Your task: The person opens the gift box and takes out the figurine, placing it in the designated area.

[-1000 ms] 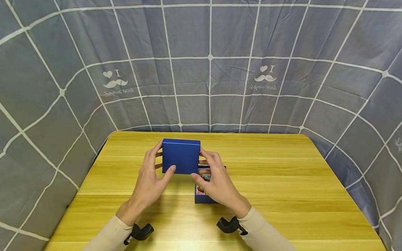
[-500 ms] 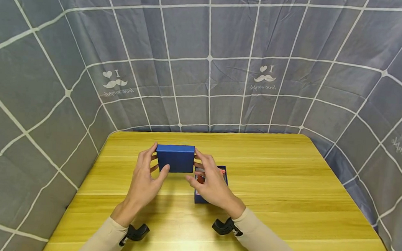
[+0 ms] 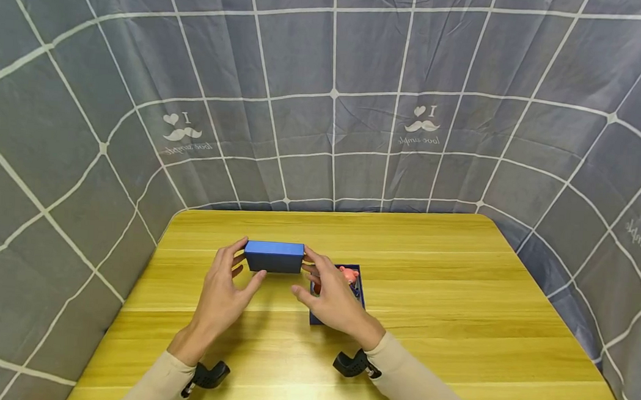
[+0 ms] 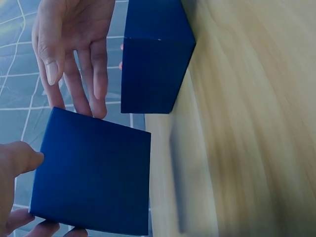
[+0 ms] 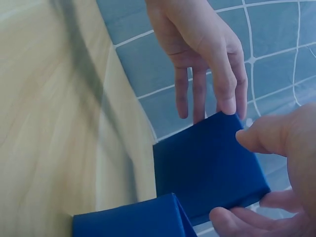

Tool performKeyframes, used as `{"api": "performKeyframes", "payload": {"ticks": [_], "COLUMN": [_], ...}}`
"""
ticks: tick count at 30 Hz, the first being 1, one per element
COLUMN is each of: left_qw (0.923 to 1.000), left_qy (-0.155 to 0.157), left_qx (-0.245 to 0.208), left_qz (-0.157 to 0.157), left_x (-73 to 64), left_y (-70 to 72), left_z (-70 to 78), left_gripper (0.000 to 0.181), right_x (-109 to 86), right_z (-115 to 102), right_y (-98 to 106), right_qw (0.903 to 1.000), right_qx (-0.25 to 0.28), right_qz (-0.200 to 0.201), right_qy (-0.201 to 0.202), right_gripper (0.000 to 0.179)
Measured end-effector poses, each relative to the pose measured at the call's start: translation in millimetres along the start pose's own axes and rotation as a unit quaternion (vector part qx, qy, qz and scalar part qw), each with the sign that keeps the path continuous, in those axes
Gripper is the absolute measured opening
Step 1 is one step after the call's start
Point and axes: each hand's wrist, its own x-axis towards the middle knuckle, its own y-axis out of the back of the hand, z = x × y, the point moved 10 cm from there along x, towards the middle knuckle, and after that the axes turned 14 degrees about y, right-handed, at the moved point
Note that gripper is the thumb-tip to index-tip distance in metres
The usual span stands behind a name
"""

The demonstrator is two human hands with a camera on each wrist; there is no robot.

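L hand [image 3: 219,301] & R hand [image 3: 338,298] part-curled, gripping opp. ends of a blue box [image 3: 274,261] — held just left of ctr frame, above wood table [image 3: 485,296], open-top box [image 3: 316,318] w/ pink toy [image 3: 350,275] — partly hidden by R hand.

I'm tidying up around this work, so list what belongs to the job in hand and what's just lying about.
In the job, it seems:
Blue box lid, held between the left hand and right hand
Open blue box
Pink figure inside the box

Merely around it:
Wooden table under the box
Grey grid-patterned curtain
Black mounts worn at the wrists
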Motion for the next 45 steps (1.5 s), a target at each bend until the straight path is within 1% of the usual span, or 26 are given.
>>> {"api": "performKeyframes", "payload": {"ticks": [6, 11, 18, 21, 24, 31, 36, 45], "left_qw": [0.9997, 0.9995, 0.9988, 0.9979, 0.997, 0.9958, 0.9951, 0.9955], "left_qy": [0.005, 0.017, 0.044, 0.06, 0.07, 0.075, 0.082, 0.071], "left_qx": [0.022, 0.025, 0.017, 0.019, 0.027, 0.047, 0.05, 0.061], "left_qz": [0.008, 0.01, -0.01, -0.019, -0.021, -0.022, -0.023, -0.015], "left_x": [-0.4, -1.0, -0.9, 0.1, 1.4, 4.1, 5.5, 4.1], "left_y": [2.5, 4.4, 0.9, -1.2, -3.3, -8.8, -11.0, -11.1], "left_z": [-8.4, -17.1, -28.3, -33.2, -36.0, -40.6, -43.5, -42.8], "left_gripper": [0.073, 0.068, 0.066, 0.064, 0.062, 0.06, 0.059, 0.054], "right_x": [1.2, 2.6, 1.0, 0.1, 0.4, 1.1, 1.0, 2.5], "right_z": [4, 7, 14, 17, 18, 19, 19, 16], "right_y": [-7, -14, -19, -20, -21, -21, -21, -21], "right_qw": [0.9998, 0.9993, 0.9989, 0.9987, 0.9984, 0.9984, 0.9982, 0.9978], "right_qx": [0.021, 0.038, 0.04, 0.038, 0.038, 0.018, 0.01, -0.007], "right_qz": [0.0, -0.004, -0.012, -0.015, -0.019, -0.032, -0.041, -0.054], "right_qy": [-0.004, -0.006, -0.022, -0.03, -0.037, -0.042, -0.042, -0.038], "right_gripper": [0.08, 0.079, 0.077, 0.074, 0.072, 0.071, 0.07, 0.07]}}
